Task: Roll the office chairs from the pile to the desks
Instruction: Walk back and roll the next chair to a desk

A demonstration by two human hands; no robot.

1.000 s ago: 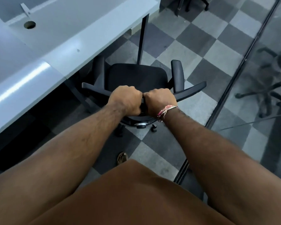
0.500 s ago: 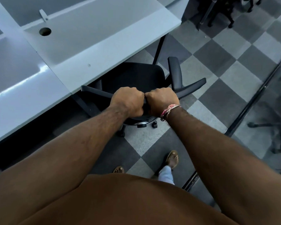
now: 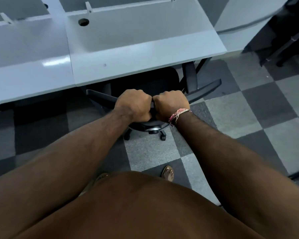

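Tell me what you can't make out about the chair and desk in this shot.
All in the head view:
- Chair seat: front hidden under the desk.
- Backrest top: covered by the left hand and right hand gripping it.
- Chair base: only two casters show; the rest is hidden.
- Dark furniture, top right: blurred, cut by the edge.

Dim, soft-focus view; glare streak on the desk (image 3: 55,62), edges bowed.
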